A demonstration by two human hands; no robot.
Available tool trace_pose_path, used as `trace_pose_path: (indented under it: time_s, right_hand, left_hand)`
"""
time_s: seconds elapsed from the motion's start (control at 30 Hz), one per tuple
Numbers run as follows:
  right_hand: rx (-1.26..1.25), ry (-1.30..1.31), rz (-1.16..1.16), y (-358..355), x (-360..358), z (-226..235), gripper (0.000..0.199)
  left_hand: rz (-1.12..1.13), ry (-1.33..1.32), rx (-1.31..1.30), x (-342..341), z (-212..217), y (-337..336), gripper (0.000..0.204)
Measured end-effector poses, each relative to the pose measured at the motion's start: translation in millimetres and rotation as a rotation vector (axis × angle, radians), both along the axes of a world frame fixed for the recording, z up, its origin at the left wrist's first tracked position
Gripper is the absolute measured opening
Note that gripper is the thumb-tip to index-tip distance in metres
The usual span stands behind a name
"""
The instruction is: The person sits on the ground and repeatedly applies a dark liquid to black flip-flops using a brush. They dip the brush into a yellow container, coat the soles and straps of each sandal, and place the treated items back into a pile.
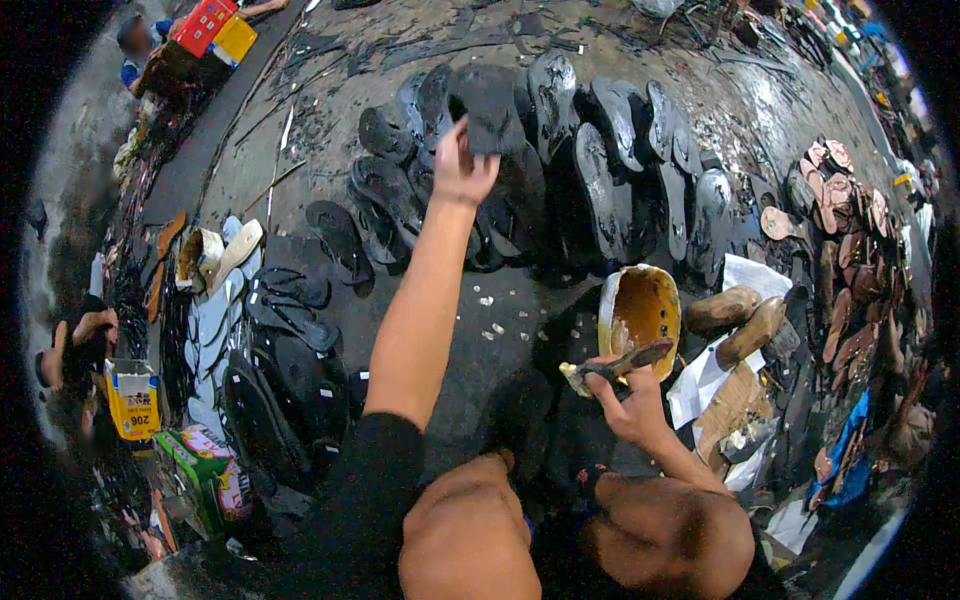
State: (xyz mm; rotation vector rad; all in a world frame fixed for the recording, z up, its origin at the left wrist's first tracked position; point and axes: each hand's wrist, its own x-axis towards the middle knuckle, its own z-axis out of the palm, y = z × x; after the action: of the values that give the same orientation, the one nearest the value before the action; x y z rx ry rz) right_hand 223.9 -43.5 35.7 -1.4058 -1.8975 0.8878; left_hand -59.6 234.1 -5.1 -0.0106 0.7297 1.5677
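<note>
Stretched far forward, my left hand (464, 170) grips the near edge of a black shoe sole (488, 105), thumb on one side. The sole is raised over rows of other black soles (600, 195), several of which look shiny and wet. My right hand (632, 402) is closed around a flat wooden-handled brush (640, 358) beside my right knee. Pale, glue-like matter coats its left end (578, 376). Just beyond that hand stands a tub (610, 300) with a crusted rim and yellow-brown inside.
Wooden shoe lasts (752, 333) lie on white paper at the right, with piles of pinkish soles (840, 190) beyond. Dark sandals (290, 300) and grey soles (215, 310) lie left, near a yellow container (132, 400) and a green box (205, 475). Another person (140, 45) is at the far left.
</note>
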Motion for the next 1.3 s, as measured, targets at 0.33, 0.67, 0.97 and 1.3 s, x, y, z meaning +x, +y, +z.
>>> trace_pose_path:
  time_s: [0.33,0.67,0.97,1.3]
  right_hand:
    - [-0.149,-0.520,-0.556,32.1,73.1,-64.4,0.035]
    - [-0.312,-1.048,-0.226,7.0,88.1,-20.1,0.033]
    - [-0.289,-0.698,-0.254,-19.2,88.9,-10.4,0.039]
    - [-0.230,-0.617,-0.244,-42.8,92.3,-6.7,0.039]
  left_hand:
    - [-0.037,0.577,-0.025,-43.8,-89.0,-201.5,0.027]
    - [0.525,1.340,-0.954,-319.3,-141.2,-173.1,0.069]
    - [0.810,0.682,-0.244,-319.1,-62.6,-229.1,0.021]
    - [-0.741,1.584,-0.016,-2.4,-33.2,-393.0,0.040]
